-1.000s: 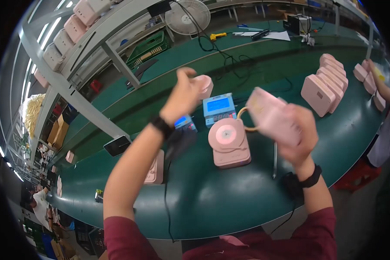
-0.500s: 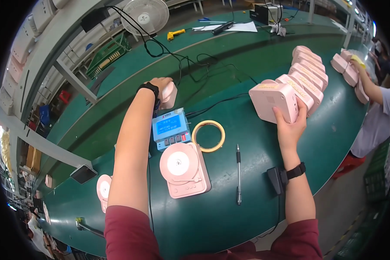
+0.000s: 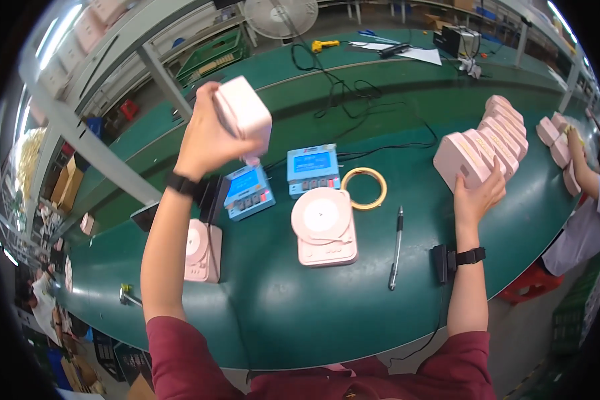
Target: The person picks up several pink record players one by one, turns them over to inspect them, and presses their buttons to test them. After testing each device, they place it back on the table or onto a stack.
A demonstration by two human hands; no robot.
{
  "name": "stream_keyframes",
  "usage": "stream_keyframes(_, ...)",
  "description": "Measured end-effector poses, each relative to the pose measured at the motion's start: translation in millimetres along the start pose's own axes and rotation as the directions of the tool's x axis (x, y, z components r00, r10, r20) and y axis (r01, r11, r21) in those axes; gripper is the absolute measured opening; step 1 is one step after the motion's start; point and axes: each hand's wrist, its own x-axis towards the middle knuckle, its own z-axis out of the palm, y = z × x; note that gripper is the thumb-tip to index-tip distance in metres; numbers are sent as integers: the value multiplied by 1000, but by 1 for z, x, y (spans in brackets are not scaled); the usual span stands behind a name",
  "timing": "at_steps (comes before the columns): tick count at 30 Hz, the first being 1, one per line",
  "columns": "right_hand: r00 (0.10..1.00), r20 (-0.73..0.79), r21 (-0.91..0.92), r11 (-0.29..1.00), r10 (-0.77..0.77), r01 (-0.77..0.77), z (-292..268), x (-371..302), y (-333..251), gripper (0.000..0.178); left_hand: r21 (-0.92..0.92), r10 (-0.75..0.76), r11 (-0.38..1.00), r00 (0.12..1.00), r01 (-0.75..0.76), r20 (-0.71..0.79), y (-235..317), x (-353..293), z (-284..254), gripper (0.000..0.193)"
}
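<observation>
Lifted above the bench, my left hand (image 3: 205, 140) is closed around a pale pink boxy device (image 3: 252, 110), slightly blurred. Below it sits a blue meter with a screen (image 3: 249, 193), and a second blue meter (image 3: 313, 168) stands to its right. My right hand (image 3: 479, 195) grips the nearest pink device (image 3: 455, 160) of a leaning row (image 3: 503, 133), thumb on its face and fingers along its side. A pink turntable-shaped device (image 3: 327, 230) lies face up before the second meter. Another similar turntable device (image 3: 208, 257) lies beside my left forearm, partly covered by a black strap-mounted part.
A yellow tape ring (image 3: 384, 192) and a pen (image 3: 397, 250) lie between the hands. Black cables (image 3: 353, 93) run across the bench behind. At the left, a metal post (image 3: 107, 163) rises near my left arm. A co-worker's arm (image 3: 583, 167) handles pink devices at right.
My left hand has raised a pink device from behind the meters and brought it nearer. My right hand stays at the row's front. The view has shifted, uncovering the second blue meter.
</observation>
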Motion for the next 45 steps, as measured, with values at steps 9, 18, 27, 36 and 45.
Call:
stream_keyframes(9,901,82,643,714,-426,279,-30,-36,-45,80,-176,-304,893,844,414,442,61,-151,-59,90)
stream_keyframes(18,447,567,779,627,-692,-16,-54,-113,-115,98,222,-530,841,671,494,518,60,-172,-41,67)
stream_keyframes(27,156,700,672,570,-697,-472,-50,-105,-100,95,-361,-405,396,514,844,757,19,-261,-45,49)
stream_keyframes(36,208,823,383,246,-529,-890,-52,-115,-115,81,-365,-441,685,757,631,482,26,-272,-32,41)
stream_keyframes(45,235,815,450,324,-530,-832,-56,-121,-125,81,-331,-454,684,735,650,504,26,-270,-36,39)
